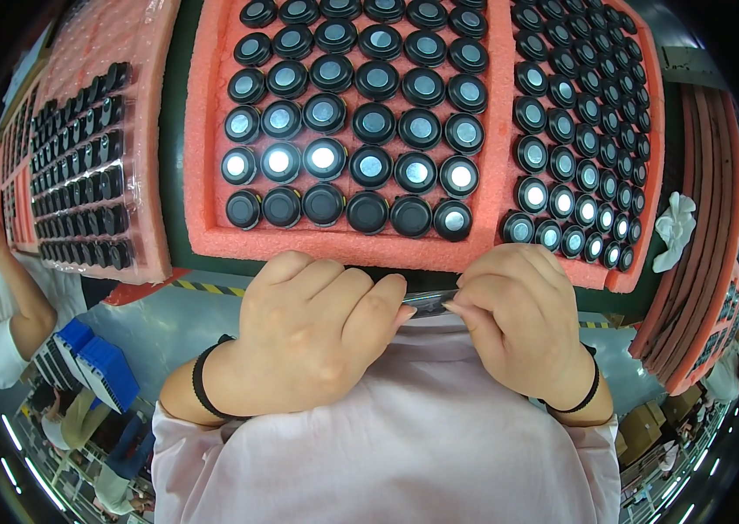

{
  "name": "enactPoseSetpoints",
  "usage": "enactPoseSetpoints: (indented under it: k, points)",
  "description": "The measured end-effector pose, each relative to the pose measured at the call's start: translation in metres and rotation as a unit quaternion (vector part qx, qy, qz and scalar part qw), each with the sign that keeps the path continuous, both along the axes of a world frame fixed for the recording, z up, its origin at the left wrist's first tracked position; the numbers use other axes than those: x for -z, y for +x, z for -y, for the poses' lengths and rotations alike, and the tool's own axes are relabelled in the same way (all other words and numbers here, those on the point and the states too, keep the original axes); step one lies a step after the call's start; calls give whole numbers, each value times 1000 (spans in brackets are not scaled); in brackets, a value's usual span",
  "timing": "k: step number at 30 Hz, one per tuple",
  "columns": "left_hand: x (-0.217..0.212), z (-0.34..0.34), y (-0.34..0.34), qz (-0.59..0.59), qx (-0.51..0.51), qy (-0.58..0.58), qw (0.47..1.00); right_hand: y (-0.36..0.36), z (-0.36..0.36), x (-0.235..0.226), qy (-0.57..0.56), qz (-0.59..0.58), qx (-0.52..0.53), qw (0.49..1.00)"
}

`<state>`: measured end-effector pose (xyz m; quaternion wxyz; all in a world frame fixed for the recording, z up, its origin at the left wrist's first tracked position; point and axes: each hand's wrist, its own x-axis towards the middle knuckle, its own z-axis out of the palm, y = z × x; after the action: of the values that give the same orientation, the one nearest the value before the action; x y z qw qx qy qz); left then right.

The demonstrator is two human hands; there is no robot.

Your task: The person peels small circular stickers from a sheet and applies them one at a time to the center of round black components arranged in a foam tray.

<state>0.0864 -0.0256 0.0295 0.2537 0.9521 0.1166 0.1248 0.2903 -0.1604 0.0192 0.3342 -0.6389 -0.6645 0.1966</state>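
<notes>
Both grips pinch one small dark flat part [429, 302]: left hand [312, 327] closed at 9 o'clock, right hand [518, 319] at 3. Best held level, just below the pink foam tray [491, 249].

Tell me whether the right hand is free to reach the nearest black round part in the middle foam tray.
Probably not at once: the right hand pinches a small dark piece together with the left hand. The way to the black round part in the pink foam tray looks unobstructed.
</notes>
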Motion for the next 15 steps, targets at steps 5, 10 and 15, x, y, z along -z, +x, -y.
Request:
enactPoseSetpoints:
  k: [5, 10, 15]
  points:
    - [0, 1, 0, -2, -4, -2, 1000, 0, 0, -4, -8, -2, 1, 1000]
    - [3, 1, -1, -9, -10, -14, 1000, 3, 0, -12, -2, 53, -33, 998]
    - [3, -1, -2, -21, -14, -9, 1000, 13, -3, -21, -13, 10, -69, 997]
